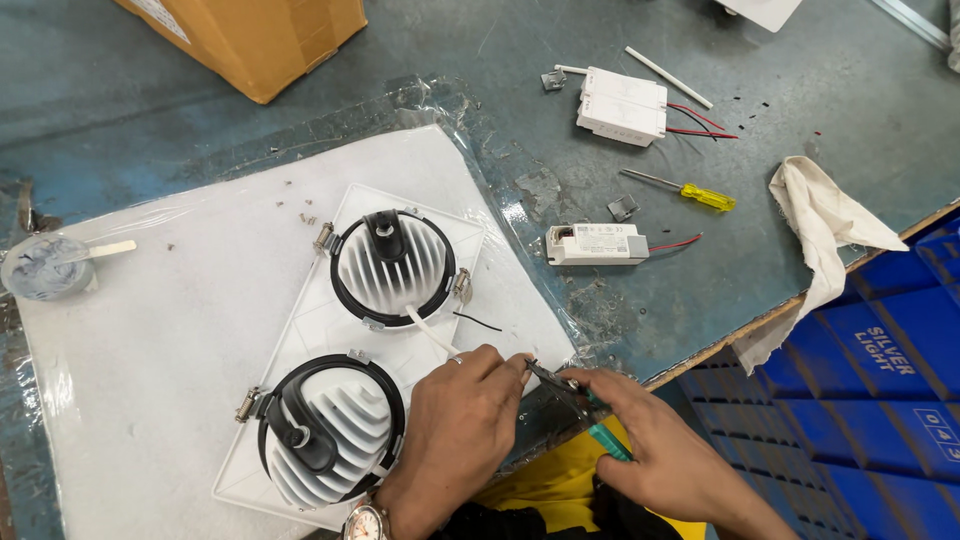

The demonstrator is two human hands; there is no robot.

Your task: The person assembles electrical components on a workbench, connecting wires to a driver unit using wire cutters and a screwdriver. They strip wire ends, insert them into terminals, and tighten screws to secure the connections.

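Observation:
A white double downlight fixture (330,330) lies face down on a white foam sheet (150,340), showing two finned heat sinks in black rings. A white cable (428,330) runs from the upper heat sink (392,265) to my left hand (455,430), which pinches the cable's end by the fixture's near right edge. My right hand (665,450) grips a small cutter with green handles (605,435), its dark jaws (545,373) at the wire end beside my left fingertips. A thin black wire (478,320) lies on the fixture.
On the blue-grey table lie a white driver box with red leads (597,244), two stacked driver boxes (622,105), a yellow-handled screwdriver (690,190), a white rag (825,230), a paste cup with stick (45,268) and a cardboard box (260,35). Blue crates (880,380) stand off the right edge.

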